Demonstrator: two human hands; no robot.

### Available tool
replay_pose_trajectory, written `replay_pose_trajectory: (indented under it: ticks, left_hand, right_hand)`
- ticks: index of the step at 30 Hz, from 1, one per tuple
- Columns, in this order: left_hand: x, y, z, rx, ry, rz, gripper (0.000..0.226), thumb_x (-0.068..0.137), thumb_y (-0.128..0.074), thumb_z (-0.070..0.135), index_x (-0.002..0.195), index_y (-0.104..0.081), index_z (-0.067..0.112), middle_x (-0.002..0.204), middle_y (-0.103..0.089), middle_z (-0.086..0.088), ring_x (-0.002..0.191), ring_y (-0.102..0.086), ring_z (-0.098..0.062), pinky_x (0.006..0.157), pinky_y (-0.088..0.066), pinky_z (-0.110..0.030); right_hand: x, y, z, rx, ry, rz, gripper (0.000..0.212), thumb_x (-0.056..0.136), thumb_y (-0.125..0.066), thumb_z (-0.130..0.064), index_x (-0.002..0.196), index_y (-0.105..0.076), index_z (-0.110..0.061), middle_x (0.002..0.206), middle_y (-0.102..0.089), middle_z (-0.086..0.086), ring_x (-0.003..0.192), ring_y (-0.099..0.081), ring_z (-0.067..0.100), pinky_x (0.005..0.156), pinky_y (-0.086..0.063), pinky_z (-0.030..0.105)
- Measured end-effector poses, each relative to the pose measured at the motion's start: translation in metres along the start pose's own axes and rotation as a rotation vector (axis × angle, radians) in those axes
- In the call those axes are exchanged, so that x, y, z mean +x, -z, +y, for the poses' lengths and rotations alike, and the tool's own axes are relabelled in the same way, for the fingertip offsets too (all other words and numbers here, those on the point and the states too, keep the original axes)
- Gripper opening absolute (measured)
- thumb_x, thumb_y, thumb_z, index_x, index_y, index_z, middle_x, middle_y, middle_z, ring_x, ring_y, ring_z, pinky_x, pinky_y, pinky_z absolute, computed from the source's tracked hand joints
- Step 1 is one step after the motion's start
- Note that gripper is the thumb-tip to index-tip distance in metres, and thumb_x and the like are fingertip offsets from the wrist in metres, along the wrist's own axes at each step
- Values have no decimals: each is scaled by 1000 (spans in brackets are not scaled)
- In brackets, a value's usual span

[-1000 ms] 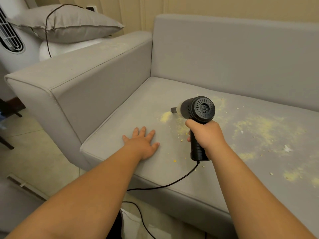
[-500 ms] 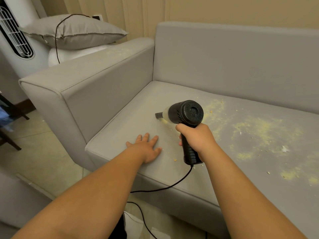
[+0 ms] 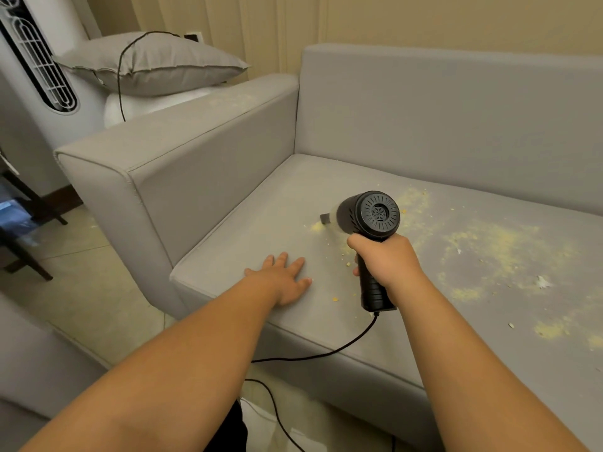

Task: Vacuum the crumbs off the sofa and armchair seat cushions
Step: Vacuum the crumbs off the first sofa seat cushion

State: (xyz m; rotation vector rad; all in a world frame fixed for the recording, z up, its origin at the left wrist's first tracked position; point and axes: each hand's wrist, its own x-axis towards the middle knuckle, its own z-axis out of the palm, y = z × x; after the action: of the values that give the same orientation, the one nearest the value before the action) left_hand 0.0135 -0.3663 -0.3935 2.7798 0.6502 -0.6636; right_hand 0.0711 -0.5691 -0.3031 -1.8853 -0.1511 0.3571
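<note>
Beige wall [image 3: 456, 17] behind, tiled floor [image 3: 98, 308] below, one grey sofa [image 3: 440, 125] across the middle. On its seat cushion [image 3: 261, 230], yellow crumbs [image 3: 489, 246] scattered mostly to the right, with a small pile at the vacuum's nozzle. Two hands in view. Left hand [image 3: 284, 278] flat on the cushion near the front edge, fingers spread and straight, holding nothing. Right hand [image 3: 381, 259] curled round the handle of one black handheld vacuum [image 3: 372, 220], nozzle pointing left and down, at or just above the cushion. One black cord [image 3: 329, 353] trailing from the handle's base over the cushion edge. One grey pillow [image 3: 156, 63] beyond the armrest [image 3: 182, 148]. One white tower fan [image 3: 36, 60] at far left.
</note>
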Motion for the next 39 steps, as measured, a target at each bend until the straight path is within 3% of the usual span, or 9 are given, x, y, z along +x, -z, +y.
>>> replay_pose_trajectory:
  ticks: [4, 10, 15, 17, 27, 32, 39]
  left_hand:
    - [-1, -1, 1, 13, -7, -3, 70, 101, -19, 72, 162, 5, 47, 173, 14, 6, 159, 11, -26, 119, -6, -73]
    - [-1, -2, 0, 27, -18, 5, 70, 102, -19, 71, 162, 5, 47, 173, 12, 5, 160, 9, -27, 120, -6, -71]
    - [1, -3, -3, 21, -33, 12, 68, 102, -20, 70, 162, 3, 48, 173, 12, 7, 160, 9, -25, 121, -6, -70]
    - [3, -4, -4, 21, -33, 8, 68, 102, -20, 71, 162, 3, 48, 173, 13, 7, 160, 9, -24, 121, -7, -70]
    - [5, -3, -3, 15, -37, 6, 69, 102, -20, 72, 162, 4, 49, 173, 14, 8, 160, 10, -23, 120, -8, -71]
    - [4, -4, -2, 32, -40, 2, 69, 102, -19, 71, 162, 4, 48, 173, 14, 7, 159, 10, -24, 120, -7, -71]
    - [0, -7, 3, 48, -64, 19, 67, 103, -21, 69, 162, 2, 48, 173, 13, 7, 160, 9, -24, 121, -7, -69]
  right_hand:
    - [-5, -7, -2, 2, 2, -54, 19, 83, -73, -20, 95, -71, -5, 67, -69, 6, 57, -72, 20, 76, -63, 44]
    - [-11, -10, -9, -13, 12, -138, 13, 85, -74, -22, 92, -71, -11, 77, -71, 8, 59, -75, 19, 68, -61, 37]
    - [-4, -4, -7, -52, 77, 62, 8, 80, -73, -26, 82, -70, -18, 58, -68, -3, 69, -78, 25, 79, -63, 45]
    - [-2, 2, -7, -36, 55, 77, 9, 80, -72, -24, 86, -71, -16, 65, -69, -1, 66, -78, 24, 80, -63, 46]
    - [-10, -1, -15, -64, 22, -42, 13, 83, -73, -23, 89, -71, -12, 65, -69, 4, 65, -76, 25, 73, -62, 40]
    - [-17, 1, -17, -9, -18, -115, 16, 85, -74, -21, 96, -72, -9, 80, -71, 11, 58, -73, 19, 63, -58, 32]
    - [-20, 9, -3, -74, 37, 42, 10, 82, -72, -24, 85, -69, -15, 62, -68, -1, 69, -78, 25, 79, -63, 45]
